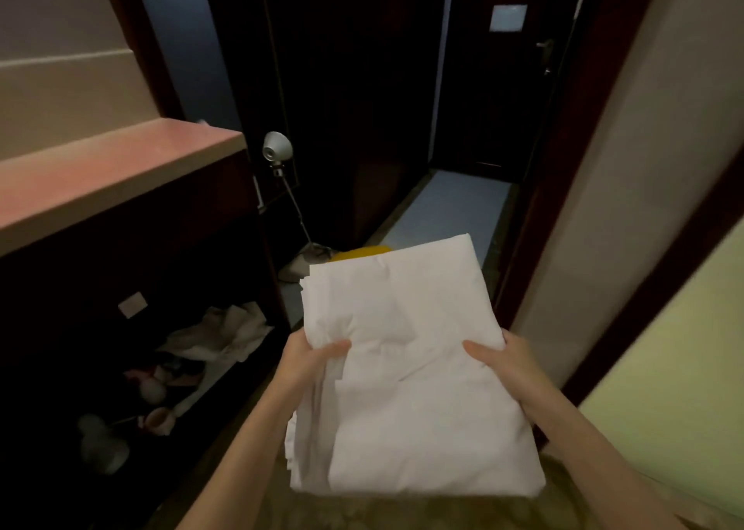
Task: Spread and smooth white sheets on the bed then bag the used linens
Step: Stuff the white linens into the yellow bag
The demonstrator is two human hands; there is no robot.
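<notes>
Head view: folded white sheets (406, 368) carried flat in front of the body, in a dim narrow passage facing a dark door (519, 66). Left hand (310, 362) gripping the near left edge, thumb on top and fingers curled underneath; right hand (505, 358) gripping the near right edge likewise. Held at both sides, probably to keep the folds stacked and stop loose layers slipping out at the left. No bed in sight, so spreading not yet begun by the look of it.

Crumpled linens (225, 334) lying in the dark recess under the reddish tabletop (108, 175). Floor lamp (277, 149) leaning beyond. Something yellow (362, 252) peeking past the far edge of the sheets. Pale notice (508, 18) on the door, writing too blurred to read; no brands legible.
</notes>
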